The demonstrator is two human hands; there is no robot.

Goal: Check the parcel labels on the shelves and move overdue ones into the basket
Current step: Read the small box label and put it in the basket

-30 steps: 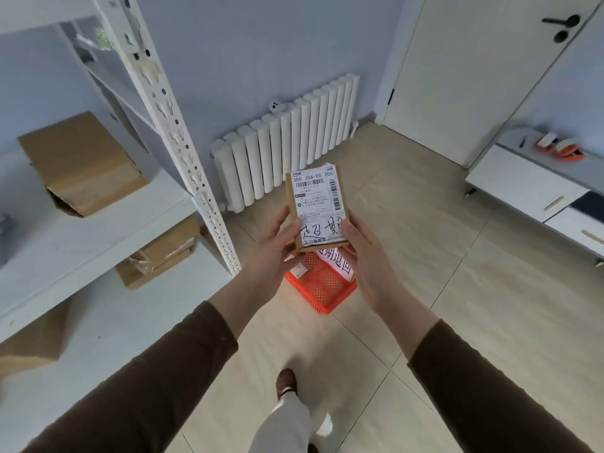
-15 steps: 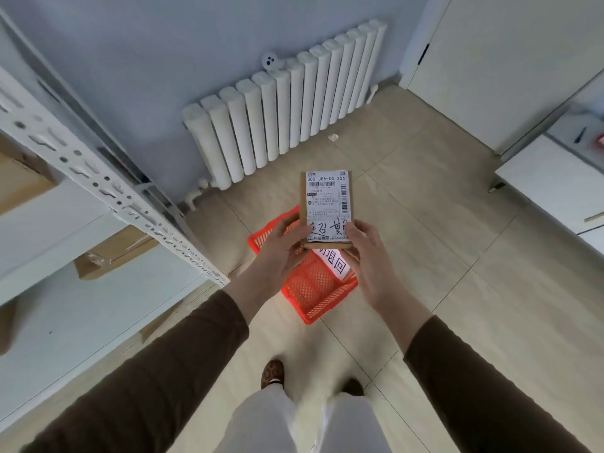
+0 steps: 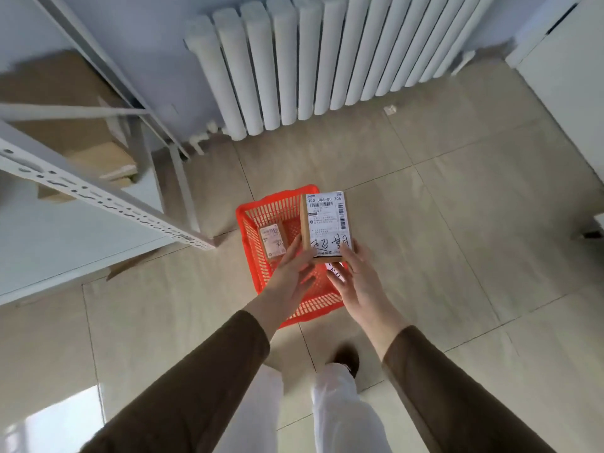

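- Red plastic mesh marks the target: the basket (image 3: 261,223) sits on the tiled floor just beside the shelf unit (image 3: 108,204), directly below and slightly left of both hands.
- A brown cardboard parcel (image 3: 327,227) is held above the basket's right side, label face up towards the camera, its long axis running away from the person, roughly in line with the basket's long side.
- The left hand (image 3: 291,276) supports the parcel's near left corner with fingers nearly straight, pressing the edge rather than wrapping it.
- The right hand (image 3: 356,279) holds the near right corner, thumb on the label face and fingers under the box (how far they curl underneath cannot be seen).
- A smaller labelled parcel (image 3: 274,240) already lies in the basket, on its left half; a white sheet shows under the hands nearer the right.
- My judgement: the parcel counts as overdue and the coming move is a short descent straight down, perhaps nudged left, since part of the box overhangs the basket's right rim.
- Both hands are about equally near; the right one carries the firmer hold and would likely guide the drop.
- One risk: landing on the rim and tipping out onto the tiles.
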